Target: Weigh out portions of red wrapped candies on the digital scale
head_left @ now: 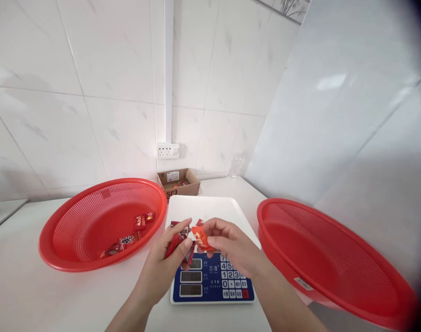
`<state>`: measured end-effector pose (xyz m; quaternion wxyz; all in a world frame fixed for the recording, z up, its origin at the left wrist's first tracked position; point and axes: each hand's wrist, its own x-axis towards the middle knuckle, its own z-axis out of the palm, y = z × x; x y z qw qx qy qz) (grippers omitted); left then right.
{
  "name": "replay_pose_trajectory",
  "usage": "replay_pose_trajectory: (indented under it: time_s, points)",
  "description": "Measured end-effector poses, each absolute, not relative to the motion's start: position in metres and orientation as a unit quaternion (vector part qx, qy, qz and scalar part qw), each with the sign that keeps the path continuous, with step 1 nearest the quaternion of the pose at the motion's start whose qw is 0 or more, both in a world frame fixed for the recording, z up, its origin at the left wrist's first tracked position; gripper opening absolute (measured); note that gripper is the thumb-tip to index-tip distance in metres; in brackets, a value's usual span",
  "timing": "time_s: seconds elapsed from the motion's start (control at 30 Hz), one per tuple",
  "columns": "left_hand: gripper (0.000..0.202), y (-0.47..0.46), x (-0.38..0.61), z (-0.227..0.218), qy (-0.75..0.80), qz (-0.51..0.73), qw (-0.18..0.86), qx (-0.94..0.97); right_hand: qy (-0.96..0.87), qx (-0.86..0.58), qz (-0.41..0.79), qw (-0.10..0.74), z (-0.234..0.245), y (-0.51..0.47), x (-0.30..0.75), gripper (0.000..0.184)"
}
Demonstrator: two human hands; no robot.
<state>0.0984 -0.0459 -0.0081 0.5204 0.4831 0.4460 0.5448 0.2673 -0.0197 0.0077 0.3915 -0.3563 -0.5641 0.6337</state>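
The scale [210, 205], at lower center of the frame, bears the brand 志准 in white on its blue panel [213, 286]. To the right of this name is the keypad [234, 275], where 4, 5, 1, 2, 3 and 0 can be read, with a red key at its lower right corner; the digits on the grey displays [191, 277] are too faint to read surely. The box [193, 187], near the middle of the frame, shows the letters SF, partly cut off, and a white label too small to read. Just above the panel, the right hand [237, 244] pinches the orange packet [201, 237] between thumb and fingers; it is glossy, crumpled and printed with pale lettering. The left hand [162, 265] is closed around several red packets [176, 243], dark and shiny, with pale print partly covered. More packets [139, 222] lie in the left basket [103, 216], one with a bold black character on white. The right basket [310, 240], at lower right, carries a small sticker [303, 283], unreadable.
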Motion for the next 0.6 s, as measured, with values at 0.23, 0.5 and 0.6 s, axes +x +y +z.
replay_pose_trajectory:
  time_s: [0.23, 0.5, 0.6]
  points:
    - [0.025, -0.048, 0.095, -0.01, 0.412, 0.539, 0.522, 0.516, -0.528, -0.326, 0.667, 0.412, 0.003, -0.034, 0.259, 0.036]
    - [0.027, -0.058, 0.101, -0.002, 0.417, 0.543, 0.542, 0.488, -0.61, -0.426, 0.485, 0.46, 0.012, -0.047, 0.256, 0.029]
    - [0.027, -0.06, 0.097, -0.003, 0.384, 0.517, 0.559, 0.522, -0.642, -0.421, 0.454, 0.452, 0.017, -0.056, 0.257, 0.024]
